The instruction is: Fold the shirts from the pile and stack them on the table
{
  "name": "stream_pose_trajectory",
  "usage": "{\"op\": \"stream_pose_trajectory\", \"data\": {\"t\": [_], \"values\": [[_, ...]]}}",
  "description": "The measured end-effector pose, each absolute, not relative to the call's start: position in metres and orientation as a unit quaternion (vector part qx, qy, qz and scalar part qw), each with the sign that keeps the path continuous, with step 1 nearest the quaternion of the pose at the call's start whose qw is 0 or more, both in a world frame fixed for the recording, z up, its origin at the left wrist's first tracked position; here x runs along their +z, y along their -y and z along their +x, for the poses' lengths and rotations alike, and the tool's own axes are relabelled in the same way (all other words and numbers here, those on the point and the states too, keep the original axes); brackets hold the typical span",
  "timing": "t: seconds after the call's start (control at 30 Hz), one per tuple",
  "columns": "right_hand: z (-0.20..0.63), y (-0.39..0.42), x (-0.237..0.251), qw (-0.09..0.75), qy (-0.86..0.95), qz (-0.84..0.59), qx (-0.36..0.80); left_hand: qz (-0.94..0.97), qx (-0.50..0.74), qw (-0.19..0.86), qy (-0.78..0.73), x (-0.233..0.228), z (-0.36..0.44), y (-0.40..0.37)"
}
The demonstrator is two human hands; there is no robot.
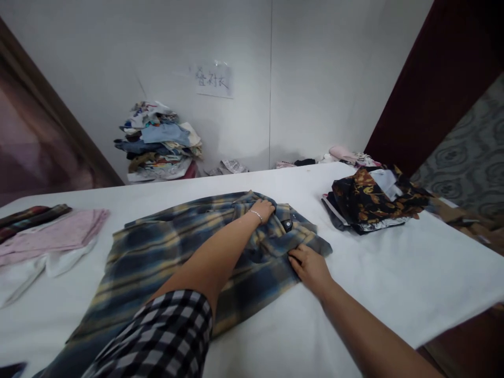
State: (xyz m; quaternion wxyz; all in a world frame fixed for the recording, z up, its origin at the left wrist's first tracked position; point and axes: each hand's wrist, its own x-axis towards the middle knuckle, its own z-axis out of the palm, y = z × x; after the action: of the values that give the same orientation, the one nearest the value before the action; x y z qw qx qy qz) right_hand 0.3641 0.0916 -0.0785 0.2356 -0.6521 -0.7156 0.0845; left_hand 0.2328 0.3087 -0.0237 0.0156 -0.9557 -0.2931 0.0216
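— What covers the table [394, 294]?
— A white sheet, with the plaid shirt [165, 252] spread across its middle.
— And the 2 hands?
— The left hand [263, 209] grips bunched cloth at the collar, fingers curled on it. The right hand [311, 266] pinches the shirt's near edge.
— Anything else?
— Dark folded clothes [374, 202] lie to the right.

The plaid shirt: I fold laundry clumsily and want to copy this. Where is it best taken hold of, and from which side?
Probably at the collar end of the plaid shirt, coming from the near edge of the table. The shirt lies flat with its collar bunched at the far right, where the left hand and right hand both rest, one on each side.
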Motion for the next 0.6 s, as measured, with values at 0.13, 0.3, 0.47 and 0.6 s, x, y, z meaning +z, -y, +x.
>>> {"op": "stream_pose_trajectory", "data": {"t": [0.13, 0.3, 0.47, 0.6], "values": [[0.364, -0.091, -0.076, 0.217, 0.72, -0.658, 0.042, -0.95, 0.023, 0.038, 0.31, -0.008, 0.224, -0.319], [0.366, -0.093, -0.077, 0.226, 0.717, -0.659, 0.0, -0.925, -0.012, 0.047, 0.376, 0.052, 0.174, -0.323], [0.367, -0.095, -0.082, 0.229, 0.708, -0.668, 0.005, -0.894, -0.075, 0.06, 0.437, 0.124, 0.109, -0.292], [0.366, -0.096, -0.081, 0.208, 0.699, -0.684, 0.008, -0.935, -0.089, 0.137, 0.316, 0.128, 0.076, -0.215]]}}
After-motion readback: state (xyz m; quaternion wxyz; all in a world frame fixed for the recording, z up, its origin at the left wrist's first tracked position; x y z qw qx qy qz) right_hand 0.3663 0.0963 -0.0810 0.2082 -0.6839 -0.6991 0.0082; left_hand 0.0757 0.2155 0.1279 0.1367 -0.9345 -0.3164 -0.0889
